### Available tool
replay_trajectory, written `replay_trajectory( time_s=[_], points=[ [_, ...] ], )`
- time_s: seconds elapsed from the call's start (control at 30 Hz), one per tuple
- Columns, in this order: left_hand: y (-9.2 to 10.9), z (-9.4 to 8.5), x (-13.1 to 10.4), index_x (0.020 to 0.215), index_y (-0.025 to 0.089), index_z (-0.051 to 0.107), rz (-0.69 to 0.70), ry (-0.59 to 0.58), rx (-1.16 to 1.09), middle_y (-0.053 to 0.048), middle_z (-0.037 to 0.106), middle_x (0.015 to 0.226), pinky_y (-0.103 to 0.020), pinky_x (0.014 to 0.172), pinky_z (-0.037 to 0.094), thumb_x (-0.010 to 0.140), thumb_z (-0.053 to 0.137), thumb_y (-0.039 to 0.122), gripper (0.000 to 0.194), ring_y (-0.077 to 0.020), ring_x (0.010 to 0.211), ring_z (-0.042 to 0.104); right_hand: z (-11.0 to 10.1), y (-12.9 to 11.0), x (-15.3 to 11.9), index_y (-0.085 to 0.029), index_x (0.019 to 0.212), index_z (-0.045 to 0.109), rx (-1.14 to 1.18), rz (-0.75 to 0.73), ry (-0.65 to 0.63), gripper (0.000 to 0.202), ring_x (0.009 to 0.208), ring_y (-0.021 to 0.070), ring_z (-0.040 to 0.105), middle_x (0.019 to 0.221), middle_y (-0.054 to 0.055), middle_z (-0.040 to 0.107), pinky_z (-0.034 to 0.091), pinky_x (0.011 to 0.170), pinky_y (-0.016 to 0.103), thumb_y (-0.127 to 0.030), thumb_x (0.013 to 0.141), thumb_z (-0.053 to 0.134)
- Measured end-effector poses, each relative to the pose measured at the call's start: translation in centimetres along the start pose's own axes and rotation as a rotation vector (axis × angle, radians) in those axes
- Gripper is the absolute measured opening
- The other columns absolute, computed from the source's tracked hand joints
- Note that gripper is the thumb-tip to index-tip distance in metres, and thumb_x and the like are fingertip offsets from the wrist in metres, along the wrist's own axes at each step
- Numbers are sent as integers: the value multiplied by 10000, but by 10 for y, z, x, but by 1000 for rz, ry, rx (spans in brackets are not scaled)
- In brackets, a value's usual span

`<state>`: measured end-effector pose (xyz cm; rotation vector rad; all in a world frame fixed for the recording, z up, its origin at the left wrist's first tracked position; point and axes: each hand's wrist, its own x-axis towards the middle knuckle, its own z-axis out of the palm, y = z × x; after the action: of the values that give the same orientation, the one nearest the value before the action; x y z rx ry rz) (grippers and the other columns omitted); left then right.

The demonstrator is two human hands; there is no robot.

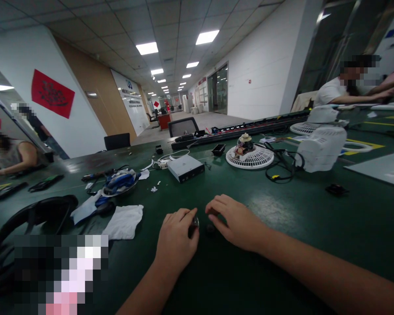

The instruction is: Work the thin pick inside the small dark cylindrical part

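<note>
Near the middle of the green table (249, 271), my left hand (177, 236) is wrapped round a small round shiny object (195, 221), partly hidden by the fingers. Just to its right, my right hand (231, 221) is held with curved fingers, thumb and fingertips apart and nothing visible between them. A small dark piece (210, 229) lies on the table between the hands, by the right thumb. Beyond the hands sits a silver disc drive (185, 168) with a black front.
White cloth (124, 222), a bowl of blue material (121, 181) and black headphones (29, 218) are left. A fan grille (249, 157), cables (282, 168), white housing (321, 148) and dark part (336, 189) lie right. People sit at both sides.
</note>
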<state>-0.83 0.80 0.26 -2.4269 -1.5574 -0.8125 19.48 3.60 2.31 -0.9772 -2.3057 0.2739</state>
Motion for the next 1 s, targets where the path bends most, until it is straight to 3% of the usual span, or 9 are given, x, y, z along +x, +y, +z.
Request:
replay_trajectory(
  time_s=[0.1, 0.2, 0.33, 0.43, 0.67, 0.77, 1.0],
  points=[
    [-1, 1, 0, 1209, 178, 642, -26, 20, -12, -69, 703, 1065, -434, 802, 539, 802, 645, 144, 408, -252, 912, 661, 4, 4, 0, -206, 961, 670, -47, 62, -206, 191, 884, 254, 587, 929, 67, 656, 469, 727, 367, -280, 805, 751],
    [-2, 0, 0, 1213, 189, 624, -44, 118, -62, -79, 701, 1103, -443, 830, 549, 828, 644, 167, 386, -261, 960, 667, 7, 6, -1, -209, 925, 662, -46, 56, -269, 144, 857, 233, 593, 916, 53, 661, 457, 696, 337, -226, 811, 748],
    [-1, -4, 0, 1235, 193, 588, -45, 313, -227, -90, 699, 1101, -397, 842, 580, 905, 612, 231, 333, -236, 966, 686, 9, 7, -2, -212, 898, 639, -16, 79, -177, 185, 814, 207, 596, 882, 33, 643, 448, 658, 307, -165, 778, 771],
    [-1, -5, -1, 1246, 193, 582, 14, 362, -294, -81, 708, 1070, -348, 815, 600, 912, 633, 261, 344, -209, 916, 704, 8, 6, -1, -218, 903, 672, 15, 44, -63, 185, 820, 206, 603, 882, 36, 659, 465, 679, 319, -187, 769, 796],
    [-4, -1, -2, 1282, 185, 559, 92, 323, -283, -79, 710, 1055, -360, 821, 597, 879, 689, 249, 428, -210, 925, 697, -2, 1, 1, -214, 1029, 696, 110, -195, 237, 162, 790, 204, 600, 875, 35, 742, 484, 709, 365, -212, 869, 713],
    [-3, -3, -1, 1260, 184, 570, 174, 284, -276, -81, 719, 1046, -367, 815, 593, 879, 689, 242, 404, -212, 934, 696, -2, -2, 0, -205, 1055, 688, 153, -243, 216, 172, 776, 197, 604, 874, 35, 749, 486, 690, 351, -218, 884, 694],
    [1, -6, 3, 1193, 187, 599, 286, 244, -316, -80, 744, 1040, -354, 770, 592, 888, 669, 213, 314, -202, 900, 712, 1, -2, -3, -182, 806, 657, 228, -251, 237, 134, 751, 188, 593, 767, 32, 710, 477, 671, 330, -260, 830, 764]
  ],
)
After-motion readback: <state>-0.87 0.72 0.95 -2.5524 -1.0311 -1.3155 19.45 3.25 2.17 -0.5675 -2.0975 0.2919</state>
